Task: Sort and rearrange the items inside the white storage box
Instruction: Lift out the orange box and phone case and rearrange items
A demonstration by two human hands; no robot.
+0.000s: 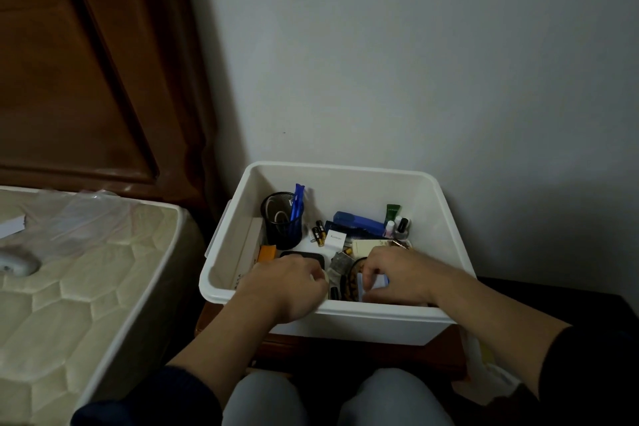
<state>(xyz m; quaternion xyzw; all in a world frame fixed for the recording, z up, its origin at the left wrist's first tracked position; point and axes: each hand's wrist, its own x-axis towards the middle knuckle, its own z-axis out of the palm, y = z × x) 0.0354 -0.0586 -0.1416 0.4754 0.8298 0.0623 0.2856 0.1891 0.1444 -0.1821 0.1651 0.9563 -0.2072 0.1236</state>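
Inside the white storage box (449, 218), right hand (397, 273) fingers pinch a blue-white packet (375, 282); left hand (287, 282) fingers curl, contents hidden.

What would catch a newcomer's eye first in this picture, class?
Two bare hands, the left hand and the right hand, reach into the near side of a white storage box against the wall. Inside, a black mesh pen cup with blue pens stands at the far left.

Box (349, 323): your smooth white plastic.
Cup (281, 221): black metal mesh.
Headboard (69, 62): glossy wood.
Mattress (86, 287): quilted cloth.
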